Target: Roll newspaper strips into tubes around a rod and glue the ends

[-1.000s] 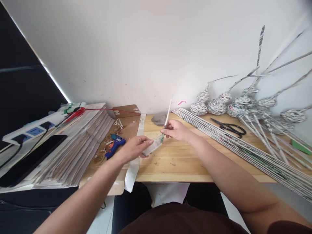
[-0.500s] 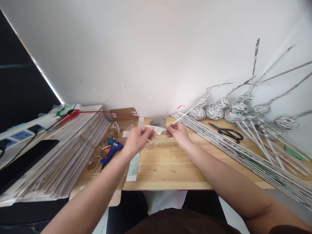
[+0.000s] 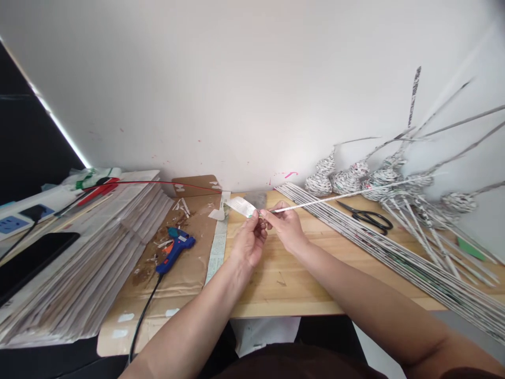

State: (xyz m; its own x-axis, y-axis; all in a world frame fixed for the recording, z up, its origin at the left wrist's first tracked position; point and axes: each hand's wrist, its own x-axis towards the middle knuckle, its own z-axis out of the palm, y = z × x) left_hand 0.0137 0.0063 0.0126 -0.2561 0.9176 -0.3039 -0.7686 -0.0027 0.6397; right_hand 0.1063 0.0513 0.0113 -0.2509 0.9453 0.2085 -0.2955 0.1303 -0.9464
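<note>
Wood table [image 3: 300, 295] spans the middle, against the wall. Newspaper stack [image 3: 106, 252] on the far L, tall w/ layered edges. Cardboard sheet [image 3: 189, 276] betw. stack and bare wood, stained, w/ scraps on top. Bundle of thin paper rods [image 3: 379, 249] lies diag. across R side. Woven paper gourds [image 3: 345, 182] behind it by the wall, long stems sticking out. Held paper rod [image 3: 331, 200] is out over mid table, angled up to the R, crossing in front of bundle in this view. Phone [image 3: 39, 260] flat on stack. R hand [image 3: 287, 226] pinches rod near its L end, thumb + fingers. L hand [image 3: 250, 239] right beside it, fingertips pinching strip at rod end; exact join hidden by fingers. Scissors [image 3: 371, 217] betw. bundle and gourds. Blue glue gun [image 3: 175, 252] on cardboard, cable toward wearer. Flat paper strip [image 3: 240, 206] fans up-L from fingertips.
</note>
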